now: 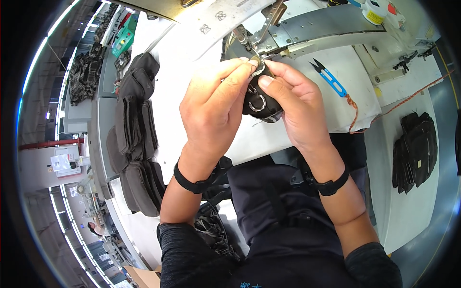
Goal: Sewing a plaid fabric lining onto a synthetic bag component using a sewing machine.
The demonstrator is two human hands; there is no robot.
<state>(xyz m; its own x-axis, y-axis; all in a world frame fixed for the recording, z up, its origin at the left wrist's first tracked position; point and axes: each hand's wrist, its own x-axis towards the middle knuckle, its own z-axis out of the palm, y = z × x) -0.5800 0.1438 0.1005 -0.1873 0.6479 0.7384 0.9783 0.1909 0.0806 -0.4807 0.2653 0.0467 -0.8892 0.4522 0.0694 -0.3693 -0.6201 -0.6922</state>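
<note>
Dark apron [288, 201] over the lap nearest, left hand [216, 103] and right hand [293, 103] both pinching a small black pouch with metal ring [261, 103] under the sewing machine [307, 29], white bench [182, 86], blue thread snips [329, 79] to the right, stacked dark pouches [137, 139] left

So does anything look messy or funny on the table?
Nothing is spilled or broken. One oddity: an orange thread trails loosely across the white sewing table, past the blue-handled thread snips. Both hands pinch a small black fabric pouch with a metal ring.
</note>
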